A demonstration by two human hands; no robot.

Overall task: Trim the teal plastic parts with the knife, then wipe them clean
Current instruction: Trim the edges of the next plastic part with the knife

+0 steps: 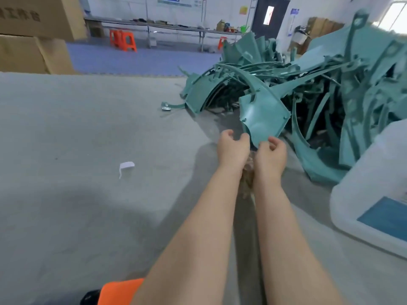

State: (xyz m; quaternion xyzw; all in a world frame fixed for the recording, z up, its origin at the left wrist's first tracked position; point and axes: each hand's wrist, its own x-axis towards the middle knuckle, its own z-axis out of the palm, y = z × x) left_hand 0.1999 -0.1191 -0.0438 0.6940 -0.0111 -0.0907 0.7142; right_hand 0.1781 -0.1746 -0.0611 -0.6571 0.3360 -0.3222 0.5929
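Head view, left hand (pixel 233 148) and right hand (pixel 271 151) gripping teal part (pixel 262 115), grey table (pixel 88 128), blue floor (pixel 132 58), workbench (pixel 176 27) behind

Two bare forearms reach forward side by side, wrists close together.
The left hand (pixel 233 146) and right hand (pixel 272 151) show their backs, fingers curled, each pinching the lower edge of a curved teal plastic panel (pixel 262 115).

A curved teal panel (pixel 263 116) stands tilted, its lower edge pinched between left hand (pixel 233 148) and right hand (pixel 272 154); a tangled heap of teal parts (pixel 330 89) lies from twelve to three o'clock.
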